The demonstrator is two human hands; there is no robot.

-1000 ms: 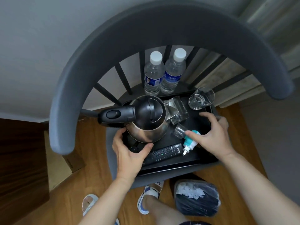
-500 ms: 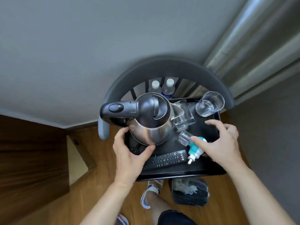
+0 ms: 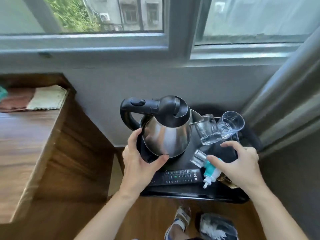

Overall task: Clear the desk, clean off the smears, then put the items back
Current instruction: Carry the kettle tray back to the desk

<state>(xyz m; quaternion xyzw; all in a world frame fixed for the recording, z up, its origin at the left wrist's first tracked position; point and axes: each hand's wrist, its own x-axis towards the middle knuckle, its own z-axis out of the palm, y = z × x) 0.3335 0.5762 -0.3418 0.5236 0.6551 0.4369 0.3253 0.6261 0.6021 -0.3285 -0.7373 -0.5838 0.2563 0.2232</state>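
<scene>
Clearly top-heavy, the black tray (image 3: 190, 194) is carried in the air beside the wooden desk (image 3: 26, 144), loaded with a steel kettle (image 3: 166, 135), two tilted glasses (image 3: 223, 127) and a remote (image 3: 176, 177). Left hand (image 3: 140, 163) clamps its left edge, thumb against the kettle; right hand (image 3: 240, 167) clamps the right edge and a teal plug-in (image 3: 210, 172). Glass is fragile and could slide, so keeping it level looks wise.

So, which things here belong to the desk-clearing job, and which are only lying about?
Belong to the job:
- black tray, gripped by left hand and right hand
- kettle
- two glasses
- remote control
- teal plug-in device
- desk
- folded cloth

Only lying about:
- bin
- curtain
- window
</scene>
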